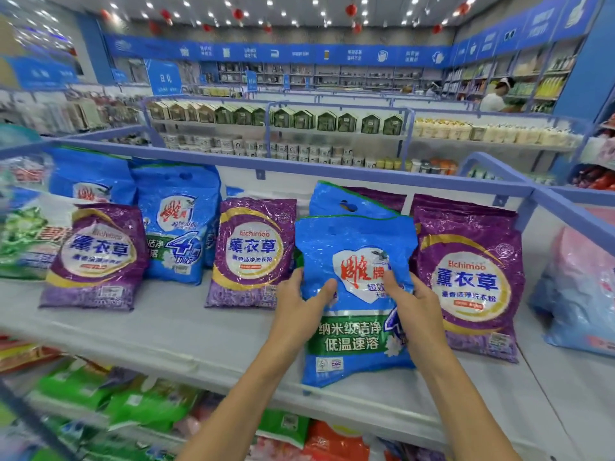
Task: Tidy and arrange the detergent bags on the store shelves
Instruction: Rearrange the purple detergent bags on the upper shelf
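A blue detergent bag (356,261) stands tilted on the white top shelf (166,331), leaning back on another blue bag (346,202). My left hand (304,299) grips its left edge, thumb across the front. On its right side my right hand (411,301) holds it, thumb over the white label. Purple lavender bags flank it: one at the left (253,251), one at the right (469,281). Further left stand a blue bag (176,224) and a purple bag (96,257).
A blue rail (299,166) runs behind the bags. A pale blue and pink bag (579,294) lies at the far right. Green, red and pink bags (146,407) fill the lower shelf. Another aisle of goods stands beyond, with a person (496,94) far back right.
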Tool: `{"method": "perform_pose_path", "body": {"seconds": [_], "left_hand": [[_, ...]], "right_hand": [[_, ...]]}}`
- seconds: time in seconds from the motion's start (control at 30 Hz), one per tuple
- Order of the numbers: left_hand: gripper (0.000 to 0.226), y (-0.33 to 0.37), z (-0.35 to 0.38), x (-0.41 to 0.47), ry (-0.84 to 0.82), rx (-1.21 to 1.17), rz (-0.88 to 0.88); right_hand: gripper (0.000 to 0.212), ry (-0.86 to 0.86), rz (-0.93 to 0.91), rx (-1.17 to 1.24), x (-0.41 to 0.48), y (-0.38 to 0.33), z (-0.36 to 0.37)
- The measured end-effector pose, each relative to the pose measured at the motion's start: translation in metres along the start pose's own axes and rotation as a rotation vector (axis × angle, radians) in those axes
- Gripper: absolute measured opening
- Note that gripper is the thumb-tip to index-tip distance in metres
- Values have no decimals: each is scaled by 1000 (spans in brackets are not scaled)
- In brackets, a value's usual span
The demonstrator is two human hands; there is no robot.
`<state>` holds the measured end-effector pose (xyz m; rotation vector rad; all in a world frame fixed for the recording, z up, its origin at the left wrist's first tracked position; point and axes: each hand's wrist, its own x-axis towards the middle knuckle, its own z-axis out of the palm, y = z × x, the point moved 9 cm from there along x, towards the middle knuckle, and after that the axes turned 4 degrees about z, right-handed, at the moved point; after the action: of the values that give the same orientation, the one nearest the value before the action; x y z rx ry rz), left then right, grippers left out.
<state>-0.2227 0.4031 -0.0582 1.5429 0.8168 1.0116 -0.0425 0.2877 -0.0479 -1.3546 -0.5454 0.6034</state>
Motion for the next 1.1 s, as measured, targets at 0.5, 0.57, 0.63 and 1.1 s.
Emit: {"method": "perform_pose_path", "body": {"seconds": [0.5,0.57,0.63,1.1], "left_hand": [[38,39,-17,-25,13,-222,112],[31,55,-24,-30,35,-236,152],[29,67,-34,-32,49,-249,168],[29,46,-226,16,219,-93,174]], "right_hand": [[9,-9,-168,157,-41,-41,-7],[7,-28,-215,186,-44,-53,1],[12,-41,-267,225,-47,-61,12],[4,-143,-214,273,-64,-42,220]]}}
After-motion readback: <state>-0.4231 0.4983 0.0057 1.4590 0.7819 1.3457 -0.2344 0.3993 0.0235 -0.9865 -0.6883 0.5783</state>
